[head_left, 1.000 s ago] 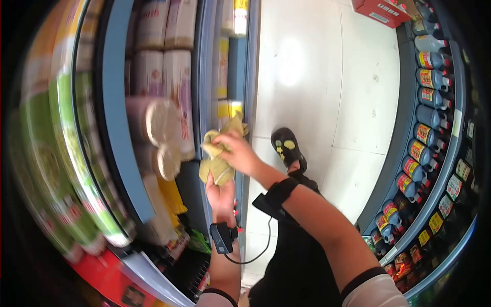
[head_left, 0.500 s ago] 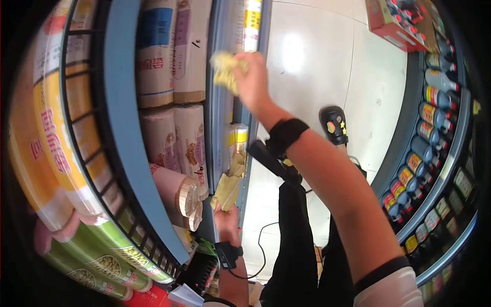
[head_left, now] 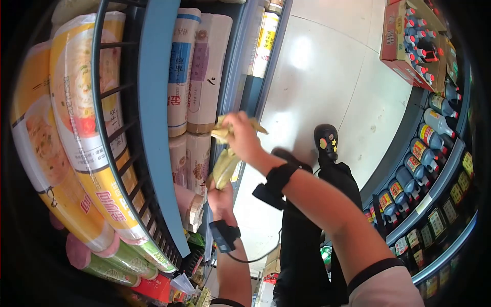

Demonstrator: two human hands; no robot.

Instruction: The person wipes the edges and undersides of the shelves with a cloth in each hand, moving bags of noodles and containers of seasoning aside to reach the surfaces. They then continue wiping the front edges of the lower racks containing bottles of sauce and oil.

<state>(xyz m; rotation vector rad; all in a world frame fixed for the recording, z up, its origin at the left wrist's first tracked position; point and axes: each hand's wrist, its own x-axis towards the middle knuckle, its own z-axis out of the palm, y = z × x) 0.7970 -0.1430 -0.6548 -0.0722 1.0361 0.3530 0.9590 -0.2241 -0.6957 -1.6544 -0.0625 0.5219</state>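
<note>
My right hand is closed around a crumpled yellowish cloth, with a loose corner sticking out to its right. Just below it in the view, my left hand grips a second yellowish cloth, which hangs folded from the fingers. The two cloths nearly meet in front of the shelf edge. Paper-wrapped noodle packs lie on the shelf to the left of both hands. Dark bands with small devices sit on both wrists.
A blue shelf rail with a black wire guard runs along the left, with large yellow noodle packs behind it. Bottles line the right-hand shelf. A red carton of bottles stands on the tiled floor.
My right hand has come back along the shelf edge, bringing its cloth close to the left one. My left hand has risen slightly, still holding its cloth. The whole view has shifted.
</note>
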